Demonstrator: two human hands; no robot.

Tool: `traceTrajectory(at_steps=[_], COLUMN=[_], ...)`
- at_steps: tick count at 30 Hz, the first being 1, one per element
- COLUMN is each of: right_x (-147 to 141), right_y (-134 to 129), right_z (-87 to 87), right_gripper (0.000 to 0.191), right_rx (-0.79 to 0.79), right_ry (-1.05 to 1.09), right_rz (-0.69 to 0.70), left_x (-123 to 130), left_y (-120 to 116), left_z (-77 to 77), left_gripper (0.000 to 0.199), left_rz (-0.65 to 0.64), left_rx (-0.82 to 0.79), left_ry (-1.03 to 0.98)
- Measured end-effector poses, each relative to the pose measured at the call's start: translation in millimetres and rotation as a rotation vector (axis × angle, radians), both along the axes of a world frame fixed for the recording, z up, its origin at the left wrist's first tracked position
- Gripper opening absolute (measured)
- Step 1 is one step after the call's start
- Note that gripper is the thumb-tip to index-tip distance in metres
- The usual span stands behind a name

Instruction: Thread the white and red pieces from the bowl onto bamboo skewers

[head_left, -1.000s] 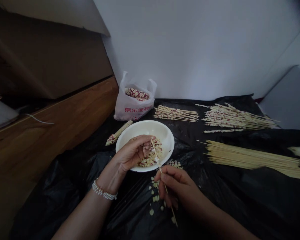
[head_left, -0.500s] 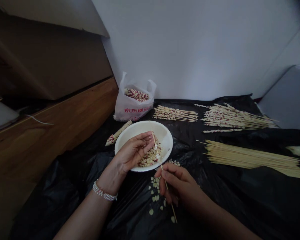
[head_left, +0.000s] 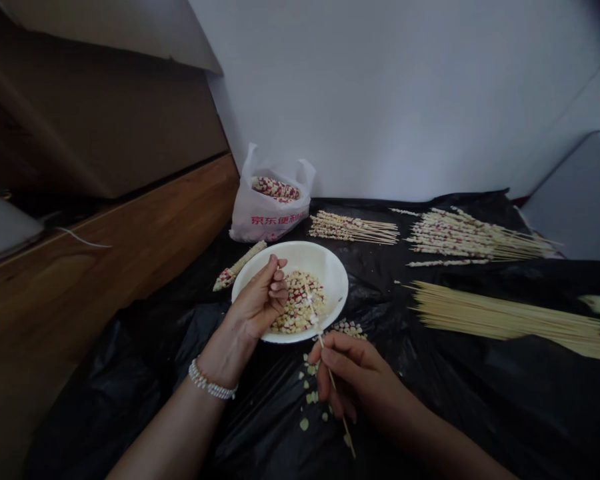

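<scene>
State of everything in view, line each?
Bowl: upright, part-filled with kernels
Held skewer: partly threaded, tilted
Left hand: curled over bowl, grip unclear
Right hand: closed on held skewer
Bag: open, corn showing
Loose cob: partly stripped
Loaded skewers: lying in two groups
Bare skewers: bunched
Loose kernels: scattered
Black sheet: wrinkled

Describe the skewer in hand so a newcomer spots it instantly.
Find the white bowl on the black sheet. At its near right side, the right hand grips one thin skewer, its far end above the bowl. Unlike the bare skewers and kernel-loaded skewers lying on the sheet, it alone is in a hand.
</scene>
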State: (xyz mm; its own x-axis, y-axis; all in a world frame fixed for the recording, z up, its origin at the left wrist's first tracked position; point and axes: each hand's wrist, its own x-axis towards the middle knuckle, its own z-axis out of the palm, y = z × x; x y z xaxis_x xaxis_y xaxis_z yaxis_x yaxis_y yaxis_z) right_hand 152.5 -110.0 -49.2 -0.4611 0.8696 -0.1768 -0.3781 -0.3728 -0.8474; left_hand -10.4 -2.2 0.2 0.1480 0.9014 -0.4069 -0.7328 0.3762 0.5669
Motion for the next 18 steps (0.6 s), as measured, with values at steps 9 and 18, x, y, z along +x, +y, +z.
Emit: traceTrajectory(at_steps=[9,18], right_x=[-2.3,-4.4], right_y=[-2.6,-3.3], right_z=[-2.3,-7.2], right_gripper=[0.033,0.031], right_rx=[-0.018,-0.067], right_ry=[-0.023,0.013], right_rz=[0.062,0.11], left_x=[7.1,7.4], left_y=[-2.8,-3.0], left_z=[3.2,2.6], left_gripper=[0.03,0.034], left_rz=[0.154,0.194], left_rx=[-0.005,0.033], left_ry=[0.048,0.088])
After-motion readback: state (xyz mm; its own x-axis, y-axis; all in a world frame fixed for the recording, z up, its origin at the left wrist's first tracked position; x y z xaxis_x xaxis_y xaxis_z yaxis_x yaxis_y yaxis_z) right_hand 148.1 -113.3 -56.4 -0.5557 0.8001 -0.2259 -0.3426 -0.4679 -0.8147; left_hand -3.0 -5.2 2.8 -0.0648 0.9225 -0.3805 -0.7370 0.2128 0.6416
